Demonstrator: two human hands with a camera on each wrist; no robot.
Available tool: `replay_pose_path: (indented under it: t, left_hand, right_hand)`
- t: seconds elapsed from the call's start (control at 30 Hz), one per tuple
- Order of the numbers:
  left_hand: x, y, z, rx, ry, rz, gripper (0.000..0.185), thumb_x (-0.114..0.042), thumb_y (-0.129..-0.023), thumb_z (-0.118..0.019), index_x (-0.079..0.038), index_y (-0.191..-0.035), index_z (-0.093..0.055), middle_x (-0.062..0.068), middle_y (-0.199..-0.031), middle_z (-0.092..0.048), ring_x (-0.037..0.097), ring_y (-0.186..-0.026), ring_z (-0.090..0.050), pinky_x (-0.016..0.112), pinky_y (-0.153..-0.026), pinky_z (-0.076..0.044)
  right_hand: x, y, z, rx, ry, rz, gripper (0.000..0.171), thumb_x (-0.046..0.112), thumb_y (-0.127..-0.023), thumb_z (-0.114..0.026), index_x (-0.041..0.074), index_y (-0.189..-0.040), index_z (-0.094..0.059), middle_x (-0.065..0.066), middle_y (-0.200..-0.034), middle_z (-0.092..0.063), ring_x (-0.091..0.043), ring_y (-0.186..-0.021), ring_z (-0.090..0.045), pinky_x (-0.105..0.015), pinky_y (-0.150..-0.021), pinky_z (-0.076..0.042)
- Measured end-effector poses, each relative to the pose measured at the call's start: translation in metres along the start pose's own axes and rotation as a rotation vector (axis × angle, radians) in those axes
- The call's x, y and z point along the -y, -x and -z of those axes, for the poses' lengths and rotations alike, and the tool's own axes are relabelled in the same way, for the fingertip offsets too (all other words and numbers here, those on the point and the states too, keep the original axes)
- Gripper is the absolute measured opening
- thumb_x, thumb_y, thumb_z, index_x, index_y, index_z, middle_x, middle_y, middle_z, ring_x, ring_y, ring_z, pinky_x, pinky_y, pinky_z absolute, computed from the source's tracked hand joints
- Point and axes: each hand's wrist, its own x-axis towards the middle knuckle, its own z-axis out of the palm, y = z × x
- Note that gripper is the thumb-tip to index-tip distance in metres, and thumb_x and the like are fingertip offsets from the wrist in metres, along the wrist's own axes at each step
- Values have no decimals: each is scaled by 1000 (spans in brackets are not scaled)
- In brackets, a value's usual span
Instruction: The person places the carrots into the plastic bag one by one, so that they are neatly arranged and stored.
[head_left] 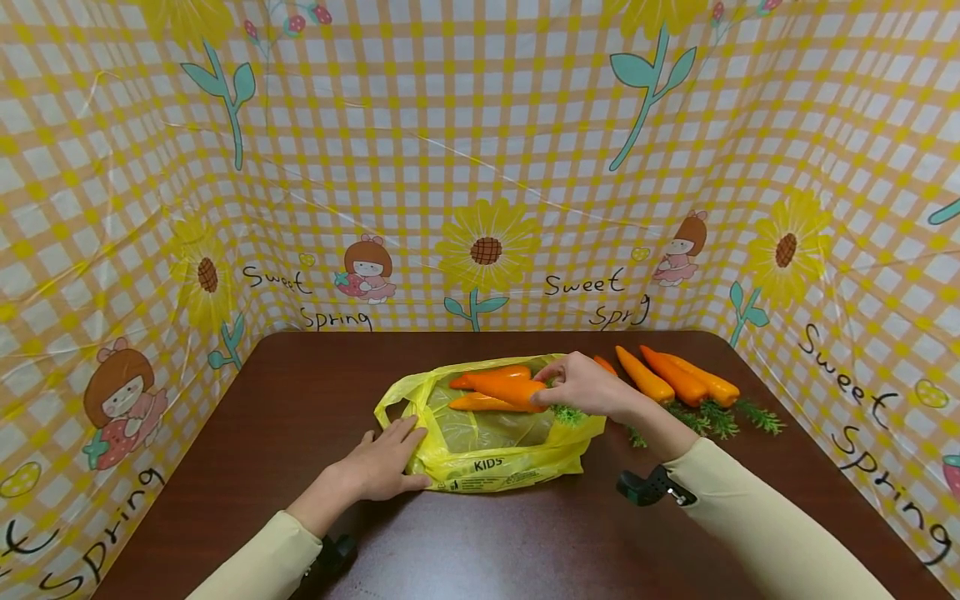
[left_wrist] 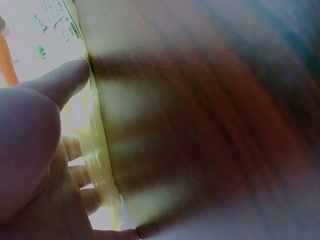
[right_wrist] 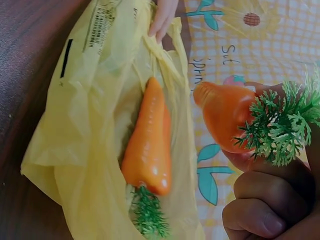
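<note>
- Fingers of my right hand (head_left: pixel 583 385) pinch a carrot (head_left: pixel 510 390) over the bag (head_left: pixel 480 454).
- My left hand (head_left: pixel 386 471) lies flat, fingers straight, pressing the bag's edge onto the table (head_left: pixel 300 392).

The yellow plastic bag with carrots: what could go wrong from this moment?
1. The thin yellow plastic bag is pinned only at one edge by the flat left hand; it may slide or its mouth may fold shut.
2. The right hand grips the orange toy carrot near its green leafy top; the carrot might slip out.
3. The carrot already in the bag lies near the opening and could roll out.
</note>
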Motion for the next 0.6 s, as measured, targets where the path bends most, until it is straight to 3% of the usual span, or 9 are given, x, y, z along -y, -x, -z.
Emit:
replay_pose_path:
  t: [0.6]
  left_hand:
    - [1, -1, -2, -4, -5, 5, 81, -54, -95, -63, -8, -156, -36, 15, -166, -22, 35, -153, -23, 69, -113, -24]
  right_hand:
    - [-4, -11, -20, 107, 33, 73, 48, 31, -86, -79, 1, -123, -71, 7, -46, -30, -8, -40, -18, -23, -44, -22]
